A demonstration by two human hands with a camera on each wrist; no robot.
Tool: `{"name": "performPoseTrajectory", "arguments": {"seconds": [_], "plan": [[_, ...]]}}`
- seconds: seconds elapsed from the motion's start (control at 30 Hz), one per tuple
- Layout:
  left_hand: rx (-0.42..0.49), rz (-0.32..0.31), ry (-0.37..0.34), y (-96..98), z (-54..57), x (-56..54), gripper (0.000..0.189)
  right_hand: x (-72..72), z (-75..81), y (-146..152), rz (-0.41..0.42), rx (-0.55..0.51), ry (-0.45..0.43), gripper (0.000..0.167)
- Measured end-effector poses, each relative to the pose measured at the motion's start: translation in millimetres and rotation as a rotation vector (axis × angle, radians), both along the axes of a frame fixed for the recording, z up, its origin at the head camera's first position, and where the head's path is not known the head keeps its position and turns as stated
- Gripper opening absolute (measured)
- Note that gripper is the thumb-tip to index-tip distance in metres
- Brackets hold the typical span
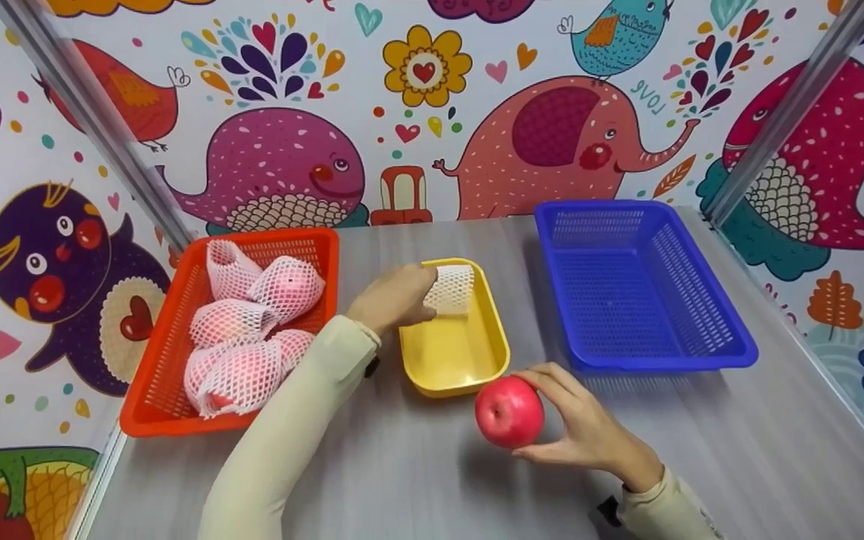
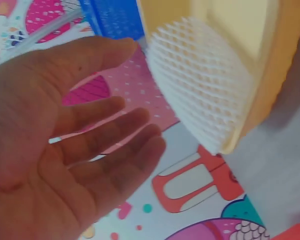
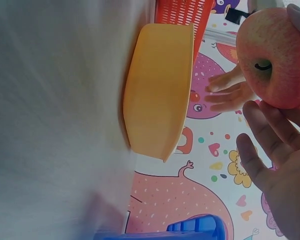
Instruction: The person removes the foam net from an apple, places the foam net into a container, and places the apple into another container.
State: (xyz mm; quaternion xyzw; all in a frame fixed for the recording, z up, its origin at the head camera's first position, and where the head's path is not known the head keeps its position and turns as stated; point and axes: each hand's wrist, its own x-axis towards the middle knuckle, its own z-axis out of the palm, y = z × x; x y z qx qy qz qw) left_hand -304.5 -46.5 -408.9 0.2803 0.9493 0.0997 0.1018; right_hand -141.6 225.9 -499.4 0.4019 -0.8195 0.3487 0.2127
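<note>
A bare red apple is pinched between the thumb and fingers of my right hand, held above the tabletop in front of the yellow basin. Its stem shows in the right wrist view, where the apple fills the upper right. My left hand is over the basin's far left rim, fingers apart and holding nothing. Beside those fingers, a white foam net sleeve lies in the far end of the basin. In the left wrist view, the foam net stands just beyond my left hand's fingertips.
On the left, a red basket contains several apples in foam nets. A blue basket stands at the right on the grey table. Patterned panels with animal drawings rise behind the table and at both sides.
</note>
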Motion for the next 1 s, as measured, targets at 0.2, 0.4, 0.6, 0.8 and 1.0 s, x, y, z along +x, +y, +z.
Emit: {"name": "performPoseTrajectory", "arguments": {"seconds": [0.2, 0.4, 0.6, 0.8, 1.0], "plan": [[0.032, 0.020, -0.022, -5.5, 5.2, 30.7, 0.051, -2.7, 0.7, -0.3, 0.006, -0.022, 0.016, 0.091], [0.049, 0.003, 0.032, -15.2, 1.7, 62.7, 0.050, -3.6, -2.0, -4.3, 0.023, -0.029, 0.020, 0.089], [0.043, 0.001, 0.007, -21.3, -4.5, 91.6, 0.052, -1.0, -7.0, -7.2, 0.018, -0.026, 0.007, 0.092], [0.067, -0.017, 0.057, -23.9, -11.1, 101.7, 0.044, -2.4, -6.4, -8.3, 0.009, -0.022, 0.003, 0.092], [0.108, -0.036, 0.070, -26.2, -16.0, 103.5, 0.037, -4.4, -3.4, -8.2, 0.002, -0.013, 0.006, 0.090]]}}
